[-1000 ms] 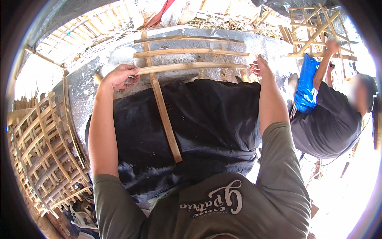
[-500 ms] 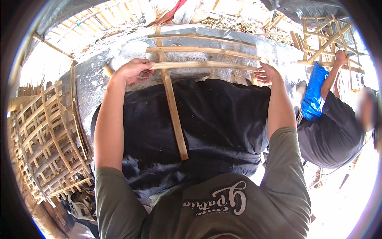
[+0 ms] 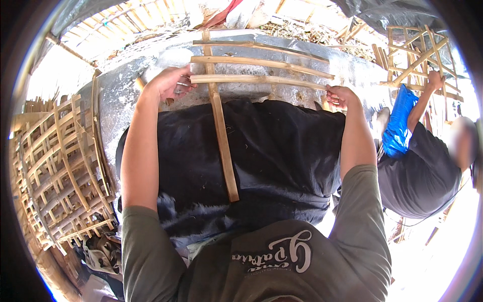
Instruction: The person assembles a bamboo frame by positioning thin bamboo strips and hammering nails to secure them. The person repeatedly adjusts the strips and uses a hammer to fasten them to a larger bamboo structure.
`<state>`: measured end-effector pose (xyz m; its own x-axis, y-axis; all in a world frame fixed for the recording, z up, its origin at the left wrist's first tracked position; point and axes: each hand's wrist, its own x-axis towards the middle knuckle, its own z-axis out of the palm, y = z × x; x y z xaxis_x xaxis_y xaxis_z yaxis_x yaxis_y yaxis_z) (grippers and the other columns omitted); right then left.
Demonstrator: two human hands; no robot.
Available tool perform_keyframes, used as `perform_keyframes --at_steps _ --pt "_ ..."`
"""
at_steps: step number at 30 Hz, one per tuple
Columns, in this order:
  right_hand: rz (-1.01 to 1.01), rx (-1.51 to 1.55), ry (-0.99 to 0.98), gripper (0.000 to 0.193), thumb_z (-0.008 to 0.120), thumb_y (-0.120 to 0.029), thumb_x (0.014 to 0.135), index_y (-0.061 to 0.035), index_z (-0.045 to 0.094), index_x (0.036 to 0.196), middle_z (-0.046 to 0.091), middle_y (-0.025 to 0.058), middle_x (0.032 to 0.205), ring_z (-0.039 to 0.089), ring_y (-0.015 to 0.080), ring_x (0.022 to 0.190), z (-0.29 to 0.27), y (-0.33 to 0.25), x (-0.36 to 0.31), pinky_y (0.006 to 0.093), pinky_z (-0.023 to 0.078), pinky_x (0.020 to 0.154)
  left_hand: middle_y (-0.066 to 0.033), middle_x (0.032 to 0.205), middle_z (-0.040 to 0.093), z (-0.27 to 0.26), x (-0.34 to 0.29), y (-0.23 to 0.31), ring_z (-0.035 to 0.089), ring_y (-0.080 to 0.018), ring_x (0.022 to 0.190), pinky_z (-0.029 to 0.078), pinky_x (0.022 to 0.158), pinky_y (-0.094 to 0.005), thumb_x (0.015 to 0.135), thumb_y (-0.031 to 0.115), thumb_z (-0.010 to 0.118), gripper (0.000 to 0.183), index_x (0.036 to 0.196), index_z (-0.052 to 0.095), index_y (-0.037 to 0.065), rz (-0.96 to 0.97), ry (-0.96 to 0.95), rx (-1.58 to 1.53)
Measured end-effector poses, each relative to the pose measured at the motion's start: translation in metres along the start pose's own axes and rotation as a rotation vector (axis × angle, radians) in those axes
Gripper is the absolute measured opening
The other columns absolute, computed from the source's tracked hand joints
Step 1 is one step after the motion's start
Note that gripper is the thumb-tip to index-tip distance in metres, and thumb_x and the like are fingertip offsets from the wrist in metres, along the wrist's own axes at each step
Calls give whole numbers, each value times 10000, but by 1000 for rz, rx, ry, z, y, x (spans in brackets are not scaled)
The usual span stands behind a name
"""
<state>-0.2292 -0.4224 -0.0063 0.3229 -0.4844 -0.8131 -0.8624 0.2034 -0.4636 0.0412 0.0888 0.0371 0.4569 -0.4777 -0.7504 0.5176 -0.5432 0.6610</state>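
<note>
L hand (image 3: 176, 84): pos. 10–11 o'clock, at the L end of a long, thin, tan bamboo slat (image 3: 261, 79), nearest of three cross-slats. Fingers half curled, tips at slat end; can't tell if they pinch it.

R hand (image 3: 342, 96): pos. 2 o'clock, fingers curled in at R end of same slat; firmness of grip can't be told.

Assy. loc.: 12 o'clock. Nearest slat lies crosswise over a long, straight, tan bamboo upright strip (image 3: 225, 148), L of its own midpoint. Beyond it, approx. parallel & apart: a slim tan middle bamboo slat (image 3: 261, 62), then a slim brownish far bamboo slat (image 3: 266, 46), both also crossing the strip. Strip's far end projects past far slat twd. 12; near end rests on a wrinkled, glossy black cloth (image 3: 287, 151) at ctr. Behind slats: a grey, white-scuffed surface (image 3: 118, 121).

Surroundings: 9 o'clock, a tan woven bamboo lattice panel (image 3: 69, 171). 12 o'clock, far edge, a red cloth strip (image 3: 224, 12). 3 o'clock, co-worker in dark shirt (image 3: 412, 173), w/ one raised hand (image 3: 435, 80) at a tan bamboo slat frame (image 3: 420, 62), 2 o'clock; shiny blue plastic sheet (image 3: 400, 121) just beside that arm.
</note>
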Motion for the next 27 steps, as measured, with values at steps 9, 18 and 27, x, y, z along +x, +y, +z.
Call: perform_keyframes --at_steps 9,18,27 --pt "-15 28 45 174 633 -295 986 -122 630 972 630 0 903 625 134 857 5 -2 -9 357 556 799 -26 982 668 -8 4 -1 584 -113 832 473 748 -292 1064 496 312 518 1185 625 102 64 207 -8" --pt "-8 38 20 167 628 -288 989 -123 619 968 638 -7 872 627 135 836 1 1 -6 356 548 797 -34 1006 667 -6 5 2 587 -126 836 479 756 -319 1065 510 261 550 1197 600 98 59 216 3" --pt "26 28 15 165 613 -316 995 -152 632 1001 652 -20 915 626 129 849 -2 4 -2 391 534 870 -35 1004 663 -6 5 3 586 -134 845 474 776 -327 1066 501 260 547 1183 600 88 64 229 7"
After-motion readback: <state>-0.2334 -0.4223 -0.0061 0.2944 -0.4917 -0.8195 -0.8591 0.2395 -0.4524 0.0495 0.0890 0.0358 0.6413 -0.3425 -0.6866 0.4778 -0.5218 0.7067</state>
